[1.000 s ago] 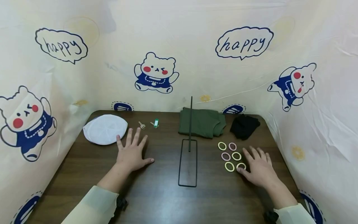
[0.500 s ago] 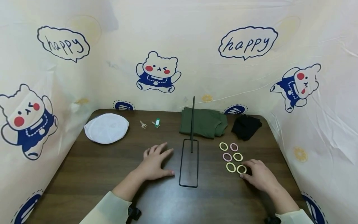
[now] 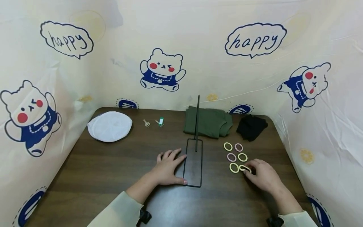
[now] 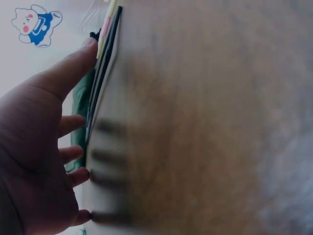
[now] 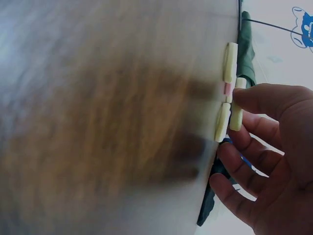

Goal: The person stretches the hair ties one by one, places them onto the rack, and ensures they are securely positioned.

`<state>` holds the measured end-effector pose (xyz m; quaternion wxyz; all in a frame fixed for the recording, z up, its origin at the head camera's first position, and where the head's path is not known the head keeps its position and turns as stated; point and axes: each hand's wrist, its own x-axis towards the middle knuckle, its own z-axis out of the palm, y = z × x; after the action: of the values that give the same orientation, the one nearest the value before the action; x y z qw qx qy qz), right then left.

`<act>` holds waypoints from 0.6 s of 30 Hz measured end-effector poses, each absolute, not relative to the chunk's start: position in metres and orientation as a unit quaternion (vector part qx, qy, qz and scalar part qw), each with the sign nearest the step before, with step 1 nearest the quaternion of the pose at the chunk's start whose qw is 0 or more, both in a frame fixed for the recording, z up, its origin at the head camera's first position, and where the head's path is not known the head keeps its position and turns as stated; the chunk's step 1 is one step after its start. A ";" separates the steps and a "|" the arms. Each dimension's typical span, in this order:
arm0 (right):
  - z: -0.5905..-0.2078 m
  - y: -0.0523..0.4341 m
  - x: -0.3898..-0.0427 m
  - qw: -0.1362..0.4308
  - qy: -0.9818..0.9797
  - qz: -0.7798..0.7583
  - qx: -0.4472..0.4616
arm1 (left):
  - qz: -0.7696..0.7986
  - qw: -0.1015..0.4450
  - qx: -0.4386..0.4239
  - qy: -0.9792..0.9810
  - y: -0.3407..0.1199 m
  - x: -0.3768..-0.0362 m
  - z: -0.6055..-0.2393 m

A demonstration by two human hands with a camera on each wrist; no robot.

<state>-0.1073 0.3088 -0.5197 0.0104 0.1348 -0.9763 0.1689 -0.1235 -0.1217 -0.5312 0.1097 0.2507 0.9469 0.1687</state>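
My left hand (image 3: 169,169) lies spread at the left side of a black wire stand (image 3: 202,164), fingertips and thumb right at the bar of its rectangular base. An upright rod (image 3: 197,123) rises from the stand's far end. My right hand (image 3: 263,177) pinches a pale yellow ring (image 5: 236,117) between thumb and fingers. The ring is tilted up off the table in the right wrist view. Beside it lie other flat rings, among them a yellow ring (image 3: 230,168), a pink ring (image 3: 227,157) and another pink ring (image 3: 235,147).
Folded green cloth (image 3: 208,123) lies behind the stand, with a crumpled black cloth (image 3: 251,127) to its right. A white cap (image 3: 110,126) sits at the back left. Near it are a key (image 3: 146,123) and a key with a green tag (image 3: 161,122). A printed curtain surrounds the brown table (image 3: 113,183).
My left hand has moved right from near the cap to the stand's base. My right hand has closed on the nearest right yellow ring and tilted it up.
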 end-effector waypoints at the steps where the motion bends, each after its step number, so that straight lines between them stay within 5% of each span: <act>1: -0.519 0.308 -0.107 0.015 -0.976 0.172 0.135 | 0.164 0.110 0.251 0.948 -0.121 -0.123 -0.532; 18: -0.482 0.272 -0.108 0.178 -0.926 0.227 0.243 | 0.120 0.126 0.243 0.954 -0.116 -0.128 -0.534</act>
<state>-0.1084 0.2719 -0.4818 0.1777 0.2431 -0.9263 0.2266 -0.1281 -0.1164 -0.5345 0.1261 0.2433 0.9542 0.1203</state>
